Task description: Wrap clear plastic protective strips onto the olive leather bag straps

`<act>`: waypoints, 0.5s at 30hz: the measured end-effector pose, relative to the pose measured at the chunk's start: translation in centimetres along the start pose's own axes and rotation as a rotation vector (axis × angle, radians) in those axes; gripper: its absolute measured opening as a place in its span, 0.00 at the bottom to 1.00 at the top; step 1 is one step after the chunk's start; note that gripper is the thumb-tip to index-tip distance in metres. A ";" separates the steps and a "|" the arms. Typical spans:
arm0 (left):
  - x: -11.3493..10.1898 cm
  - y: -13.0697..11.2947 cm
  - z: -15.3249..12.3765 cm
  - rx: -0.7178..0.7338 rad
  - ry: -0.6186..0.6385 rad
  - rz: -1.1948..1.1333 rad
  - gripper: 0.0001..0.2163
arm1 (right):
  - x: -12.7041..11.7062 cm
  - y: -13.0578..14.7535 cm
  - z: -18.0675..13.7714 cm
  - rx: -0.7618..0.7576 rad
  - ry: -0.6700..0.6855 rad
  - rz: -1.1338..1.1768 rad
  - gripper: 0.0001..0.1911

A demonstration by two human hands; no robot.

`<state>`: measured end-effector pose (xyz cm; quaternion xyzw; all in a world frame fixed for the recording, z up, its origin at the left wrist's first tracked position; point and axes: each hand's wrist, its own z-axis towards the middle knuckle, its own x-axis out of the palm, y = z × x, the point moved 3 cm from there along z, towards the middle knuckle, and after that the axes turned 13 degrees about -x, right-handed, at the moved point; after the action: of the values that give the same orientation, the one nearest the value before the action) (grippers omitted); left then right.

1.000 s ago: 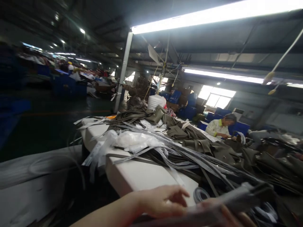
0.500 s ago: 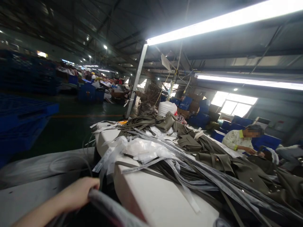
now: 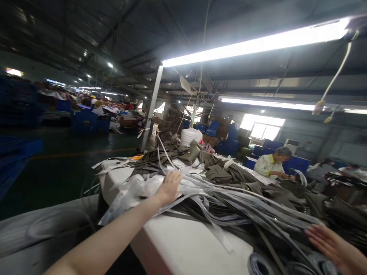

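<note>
My left hand reaches over the white table and lies on long grey, plastic-looking strips and crumpled clear plastic. Its fingers look laid out flat, though motion blurs them. Thin pale strips stick up just beyond it. At the lower right, my right hand is open, fingers stretched out beside the right end of the strips. Dark olive straps lie under the grey strips. Below my right hand are grey rolls.
The white table runs away from me, with olive leather-like pieces heaped along its right side. A white wrapped roll stands at the far end beside a metal post. A co-worker sits at the right.
My left hand has left the grey bundle it held at lower left and moved up and right onto the table. My right hand has come into view. More grey strips lie across the pile.
</note>
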<state>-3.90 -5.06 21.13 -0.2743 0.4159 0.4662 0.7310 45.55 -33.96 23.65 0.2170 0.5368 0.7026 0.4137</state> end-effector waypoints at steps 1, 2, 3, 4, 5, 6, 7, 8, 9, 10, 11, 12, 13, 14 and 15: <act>2.6 -1.6 -2.9 0.047 0.032 -0.032 0.28 | 0.5 -2.1 -1.3 0.059 0.093 0.031 0.26; 5.0 -3.0 -5.8 0.079 0.057 -0.112 0.27 | 1.0 -4.0 -3.1 0.068 0.181 0.010 0.26; 7.2 -4.3 -8.4 0.097 0.089 -0.174 0.26 | 1.3 -5.6 -5.0 0.045 0.214 -0.081 0.26; 9.1 -5.7 -10.7 0.114 0.123 -0.221 0.27 | 1.6 -6.8 -7.2 0.014 0.270 -0.193 0.26; 10.6 -7.0 -12.6 0.120 0.153 -0.268 0.27 | 1.8 -7.5 -9.4 -0.036 0.336 -0.300 0.26; 11.8 -8.2 -14.0 0.121 0.179 -0.301 0.27 | 2.1 -7.8 -11.4 -0.102 0.409 -0.401 0.25; 12.7 -9.4 -15.0 0.118 0.198 -0.326 0.27 | 2.1 -7.8 -13.1 -0.174 0.426 -0.484 0.24; 13.3 -10.5 -15.5 0.108 0.211 -0.340 0.26 | 2.1 -7.7 -14.5 -0.229 0.440 -0.539 0.23; 13.9 -11.5 -15.7 0.091 0.220 -0.345 0.25 | 2.1 -7.6 -15.7 -0.286 0.443 -0.588 0.22; 14.4 -12.3 -15.7 0.072 0.230 -0.342 0.24 | 2.0 -7.6 -16.6 -0.336 0.460 -0.638 0.21; 14.9 -13.0 -15.7 0.050 0.242 -0.335 0.24 | 1.8 -7.8 -17.3 -0.367 0.469 -0.680 0.20; 15.4 -13.5 -15.6 0.029 0.259 -0.328 0.24 | 1.5 -8.1 -17.9 -0.383 0.476 -0.715 0.19; 15.9 -13.8 -15.5 0.010 0.277 -0.320 0.25 | 1.1 -8.7 -18.5 -0.382 0.480 -0.742 0.18; 16.3 -14.0 -15.6 -0.006 0.294 -0.314 0.26 | 0.6 -9.4 -19.0 -0.380 0.476 -0.770 0.17; 16.7 -14.0 -15.7 -0.015 0.306 -0.311 0.26 | 0.1 -10.0 -19.5 -0.381 0.469 -0.800 0.16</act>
<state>7.00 -15.71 -0.98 -0.4081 0.4713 0.3039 0.7204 34.35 -44.24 7.83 -0.2489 0.5187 0.6042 0.5513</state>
